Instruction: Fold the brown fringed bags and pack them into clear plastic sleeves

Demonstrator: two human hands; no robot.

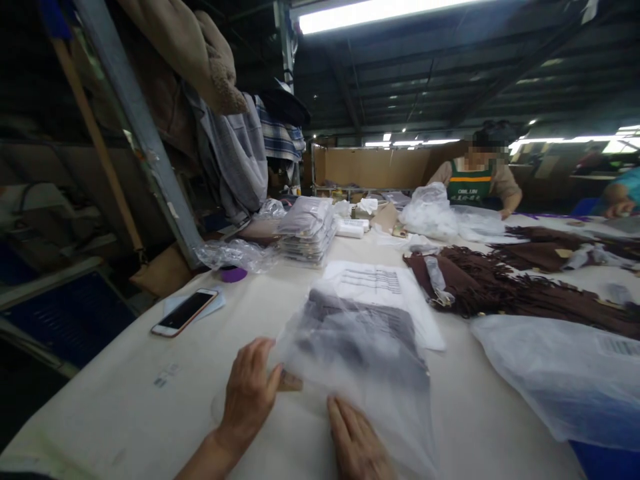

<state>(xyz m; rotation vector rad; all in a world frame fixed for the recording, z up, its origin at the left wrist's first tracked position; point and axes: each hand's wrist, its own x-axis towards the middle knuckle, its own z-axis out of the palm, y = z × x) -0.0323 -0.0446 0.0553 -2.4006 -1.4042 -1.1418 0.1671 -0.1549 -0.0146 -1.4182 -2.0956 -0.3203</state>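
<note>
In front of me lies a clear plastic bag with a folded grey cloth inside. My left hand is at the bag's left edge, fingers bent and thumb apart from them. Close to that thumb is a small brown tag. My right hand rests at the bag's lower part, its fingers stretched out flat. Partly beneath the bag, a white sheet with printed dark lines sticks out at the far side.
A phone lies left on a pale blue piece. Behind are stacked bagged items and a purple roll. Brown fringed scarves and a large plastic bag cover the right. Across the table, a person in a green apron handles plastic.
</note>
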